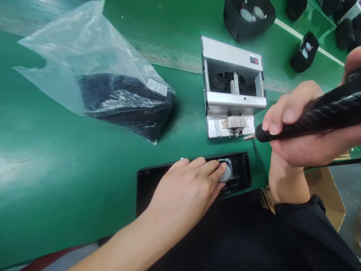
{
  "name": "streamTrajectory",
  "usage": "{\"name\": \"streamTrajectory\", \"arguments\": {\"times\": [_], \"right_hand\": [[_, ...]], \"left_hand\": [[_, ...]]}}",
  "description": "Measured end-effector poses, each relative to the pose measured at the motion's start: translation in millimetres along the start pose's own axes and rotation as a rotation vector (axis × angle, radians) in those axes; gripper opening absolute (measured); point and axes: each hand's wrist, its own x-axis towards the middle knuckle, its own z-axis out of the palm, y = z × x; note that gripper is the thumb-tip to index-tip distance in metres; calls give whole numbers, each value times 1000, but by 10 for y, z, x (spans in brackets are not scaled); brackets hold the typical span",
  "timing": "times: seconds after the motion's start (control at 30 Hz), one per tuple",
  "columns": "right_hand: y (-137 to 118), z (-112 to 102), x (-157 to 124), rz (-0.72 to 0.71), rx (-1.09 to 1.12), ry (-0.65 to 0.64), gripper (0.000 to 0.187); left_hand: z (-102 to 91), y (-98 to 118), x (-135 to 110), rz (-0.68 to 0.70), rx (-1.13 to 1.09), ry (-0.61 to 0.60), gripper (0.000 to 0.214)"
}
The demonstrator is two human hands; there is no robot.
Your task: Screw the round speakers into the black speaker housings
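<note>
My left hand (187, 184) lies on a black plastic housing (241, 171) at the near edge of the green bench. Its fingers are closed together and press a round silver speaker (227, 171) set in the housing. My right hand (304, 128) is wrapped round a black electric screwdriver (316, 116). The driver's bit tip (249, 137) points left, just beside the outlet of a silver screw feeder machine (234, 88).
A clear plastic bag (93, 64) holding a black housing lies at the left. Further black speaker units (248, 15) (304, 51) sit on the conveyor at the back right. A cardboard box (327, 192) stands at the lower right, beside my dark sleeve.
</note>
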Motion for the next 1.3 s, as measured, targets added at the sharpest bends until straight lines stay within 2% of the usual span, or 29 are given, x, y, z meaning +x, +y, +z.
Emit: {"name": "streamTrajectory", "arguments": {"times": [0.1,0.17,0.27,0.37,0.5,0.63,0.73,0.93,1.0,1.07,1.17,1.23,1.3], "right_hand": [[180,347,41,-287,17,76,53],[288,462,56,-363,-25,79,53],[421,500,78,-365,-107,74,60],[516,489,107,-315,-144,135,72],[537,509,128,-247,-157,188,82],[483,536,116,-213,-112,197,74],[511,526,110,-170,-155,162,79],[652,457,172,-231,-103,160,76],[602,439,169,-209,-90,117,76],[482,440,120,-195,10,118,74],[215,479,-50,-113,157,185,64],[28,505,-194,-45,195,198,55],[-124,496,-322,-8,236,198,48]], "left_hand": [[26,7,25,-26,-27,-24,17],[43,16,40,-55,-65,-30,15],[67,32,50,-89,-108,-40,11],[83,44,46,-100,-104,-60,13],[83,46,37,-94,-97,-58,19],[70,43,33,-75,-80,-49,17],[68,44,26,-64,-72,-46,15],[83,44,-1,-75,-83,-26,24],[74,44,-9,-75,-100,16,20],[49,48,-13,-65,-121,124,16],[-12,69,3,-94,-145,301,27],[-53,89,29,-129,-161,350,40],[-79,102,54,-130,-218,360,41]]}}
